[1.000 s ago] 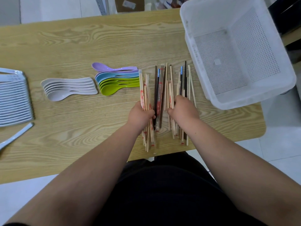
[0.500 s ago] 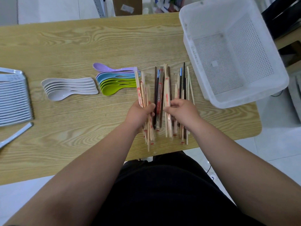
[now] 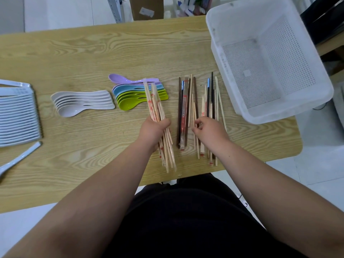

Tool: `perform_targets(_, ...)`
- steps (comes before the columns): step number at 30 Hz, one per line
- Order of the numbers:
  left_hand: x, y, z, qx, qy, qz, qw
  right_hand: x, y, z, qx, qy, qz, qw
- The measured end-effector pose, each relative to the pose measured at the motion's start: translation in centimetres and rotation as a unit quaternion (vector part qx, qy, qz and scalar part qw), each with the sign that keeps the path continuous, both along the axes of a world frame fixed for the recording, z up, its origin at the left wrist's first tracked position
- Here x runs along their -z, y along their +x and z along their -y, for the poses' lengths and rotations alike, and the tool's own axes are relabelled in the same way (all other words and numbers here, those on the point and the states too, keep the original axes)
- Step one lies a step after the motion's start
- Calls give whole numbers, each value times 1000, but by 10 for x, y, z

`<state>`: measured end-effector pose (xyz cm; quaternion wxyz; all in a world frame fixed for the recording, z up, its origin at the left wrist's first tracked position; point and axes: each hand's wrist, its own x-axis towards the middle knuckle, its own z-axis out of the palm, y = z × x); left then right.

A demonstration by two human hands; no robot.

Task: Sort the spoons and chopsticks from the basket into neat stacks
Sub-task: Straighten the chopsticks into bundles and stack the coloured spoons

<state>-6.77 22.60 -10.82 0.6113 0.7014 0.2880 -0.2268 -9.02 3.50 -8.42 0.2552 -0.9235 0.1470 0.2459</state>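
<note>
Your left hand (image 3: 155,130) grips a wooden chopstick bundle (image 3: 155,107), its red print too blurred to read, its tips over the coloured spoons (image 3: 130,95). Fingers of your right hand (image 3: 210,131) curl over the loose chopsticks (image 3: 183,108) on the table (image 3: 74,53); whether they pinch 1, I cannot tell.

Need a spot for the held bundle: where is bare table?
Bare table nearer than the white spoons, left of the left hand, and along the far edge beyond the coloured spoons. Crowded between loose chopsticks and basket.
</note>
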Motion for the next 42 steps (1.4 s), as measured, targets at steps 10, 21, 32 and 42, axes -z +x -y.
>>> perform_targets(10, 8, -7, -2, -1, -61, -35, 998, 11, 12, 0, -42, -60, 9, 997)
perform_targets(21, 9, -10, -3, 53, -16, -33, 998, 10, 63, -13, 29, -75, -20, 997)
perform_targets(32, 7, -10, -6, 54, -3, -34, 998, 5, 64, -8, 3, -91, -57, 994)
perform_targets(42, 2, -11, -7, 54, -13, -26, 998, 10, 65, -32, 9, -128, -105, 986)
